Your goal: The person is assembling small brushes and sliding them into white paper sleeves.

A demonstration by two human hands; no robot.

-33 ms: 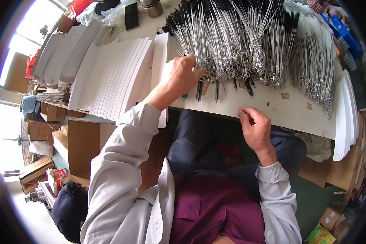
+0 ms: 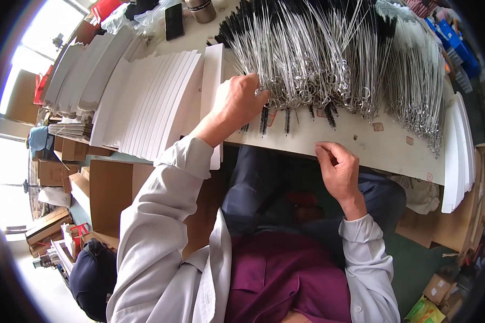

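Note:
A dense heap of tube brushes point(image 2: 312, 59) with thin wire handles covers the far side of the table, their black bristles away from me and looped wire ends toward me. At its left end, my left hand point(image 2: 236, 102) is closed in a pinch on the looped ends; its fingertips are partly hidden among the wires. Several short black bristle tips point(image 2: 264, 121) poke out below the loops. My right hand point(image 2: 339, 171) is loosely curled at the table's near edge, thumb against forefinger, with nothing visible in it. White-bristled brushes point(image 2: 415, 81) lie at the right of the heap.
Long white cartons point(image 2: 161, 102) stand in a row on the left, one narrow white box point(image 2: 213, 72) beside my left hand. More white strips point(image 2: 458, 156) lean at the table's right edge. A phone point(image 2: 174, 22) and a metal cup point(image 2: 202, 9) sit at the back.

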